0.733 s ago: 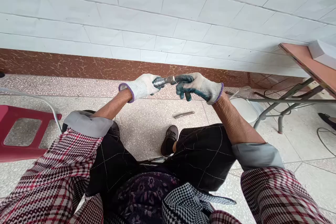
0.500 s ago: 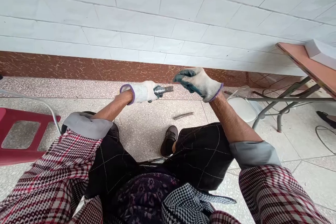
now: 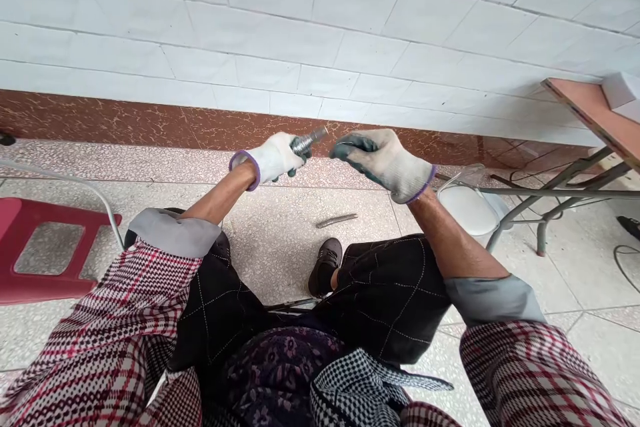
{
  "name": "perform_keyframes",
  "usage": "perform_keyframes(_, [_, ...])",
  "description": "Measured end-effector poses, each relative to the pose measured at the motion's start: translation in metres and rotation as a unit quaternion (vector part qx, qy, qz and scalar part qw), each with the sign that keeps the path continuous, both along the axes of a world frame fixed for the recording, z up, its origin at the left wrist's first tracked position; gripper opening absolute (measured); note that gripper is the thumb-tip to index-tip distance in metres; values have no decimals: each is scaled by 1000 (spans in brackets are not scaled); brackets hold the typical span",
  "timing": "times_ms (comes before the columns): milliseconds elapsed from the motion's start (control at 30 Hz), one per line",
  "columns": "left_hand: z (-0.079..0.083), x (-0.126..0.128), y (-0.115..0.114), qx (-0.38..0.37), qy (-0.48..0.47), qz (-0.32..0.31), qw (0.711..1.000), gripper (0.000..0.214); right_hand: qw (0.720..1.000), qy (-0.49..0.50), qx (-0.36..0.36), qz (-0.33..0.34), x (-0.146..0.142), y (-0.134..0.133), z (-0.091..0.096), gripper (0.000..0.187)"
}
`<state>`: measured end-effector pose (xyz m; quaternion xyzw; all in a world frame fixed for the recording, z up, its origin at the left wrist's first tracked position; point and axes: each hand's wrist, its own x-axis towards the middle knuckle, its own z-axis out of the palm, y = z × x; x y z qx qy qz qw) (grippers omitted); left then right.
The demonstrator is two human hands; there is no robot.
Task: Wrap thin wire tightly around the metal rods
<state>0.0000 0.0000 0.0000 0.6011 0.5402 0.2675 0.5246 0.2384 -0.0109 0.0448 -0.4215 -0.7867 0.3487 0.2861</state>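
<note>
My left hand (image 3: 281, 159), in a white glove with a dark green palm, is closed around a silvery metal piece (image 3: 309, 141). This piece looks ridged like wound wire along its body and has a plain grey end, tilted up to the right. My right hand (image 3: 381, 159), gloved the same way, is raised just right of that end, apart from it. Its fingers are curled together; a thin pale line shows at the fingertips, too fine to make out. Below, a ridged metal rod (image 3: 337, 221) lies on the floor near my shoe (image 3: 325, 265).
A red plastic stool (image 3: 47, 287) stands at the left. To the right are a round white seat (image 3: 467, 209) and a wooden-topped table (image 3: 595, 107) on metal legs, with a white box (image 3: 623, 95) on it. A tiled wall (image 3: 270, 27) rises in front.
My left hand has tipped the metal piece so its free end points higher. My right hand has shifted slightly right, its fingers more curled. The camera view has also shifted a little.
</note>
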Motion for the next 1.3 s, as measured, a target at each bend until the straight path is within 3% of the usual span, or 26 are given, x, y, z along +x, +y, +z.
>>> perform_keyframes(133, [23,-7,-4,47,34,86,995,41,1000,5,-17,1,11,-11,-8,27])
perform_keyframes(300, [36,-15,-15,15,-53,67,996,46,985,105,-130,-31,12,-10,-26,37])
perform_keyframes(400, [39,-18,-17,3,-132,46,990,51,970,163,-174,-53,13,1,-32,33])
perform_keyframes(500, [40,-22,-15,10,-221,17,975,46,973,114,-191,-58,13,7,-36,24])
perform_keyframes(567, [41,-25,-15,19,-249,2,968,45,973,64,-222,-26,12,9,-38,22])
perform_keyframes(700, [41,-21,-17,57,-231,23,971,46,969,55,-241,12,11,14,-34,34])
perform_keyframes(833, [39,-7,-19,74,-144,48,986,57,967,171,-188,-18,4,17,-17,49])
perform_keyframes(967, [36,4,-19,69,-70,38,994,59,947,213,-238,24,-16,7,-13,42])
perform_keyframes(1067, [35,6,-21,75,-70,31,994,58,941,197,-273,37,-28,0,-21,24])
perform_keyframes(1133, [36,7,-23,67,-83,34,994,57,945,202,-258,22,-29,-1,-25,15])
perform_keyframes(1300, [40,8,-29,51,-132,28,989,52,963,160,-215,-19,-21,11,-33,13])
